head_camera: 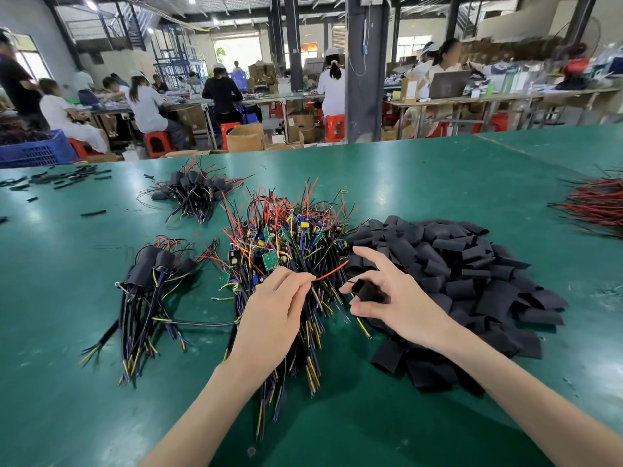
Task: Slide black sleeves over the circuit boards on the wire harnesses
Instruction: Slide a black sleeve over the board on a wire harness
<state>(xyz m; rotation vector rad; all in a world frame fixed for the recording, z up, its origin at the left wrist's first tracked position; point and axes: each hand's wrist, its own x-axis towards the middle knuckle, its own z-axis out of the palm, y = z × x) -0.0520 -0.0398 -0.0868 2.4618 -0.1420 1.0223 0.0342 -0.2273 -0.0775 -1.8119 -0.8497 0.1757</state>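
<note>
At the middle of the green table, over the heap of bare harnesses, the work looks to be at the threading step. The left hand pinches a red wire between thumb and fingertips, its free end pointing right. The right hand grips one black sleeve between thumb and middle fingers, index finger raised, the tube's mouth turned toward that wire tip and just beside it, not yet over it. Which circuit board belongs to the pinched harness cannot be told; several boards lie tangled in the heap. The next move probably calls for lining the wire end up with the sleeve's opening, feeding it through, then drawing the sleeve along until it covers the board. The flattened tube may need squeezing open first. The sleeve pile lies to the right, and sleeved bundles lie to the left.
</note>
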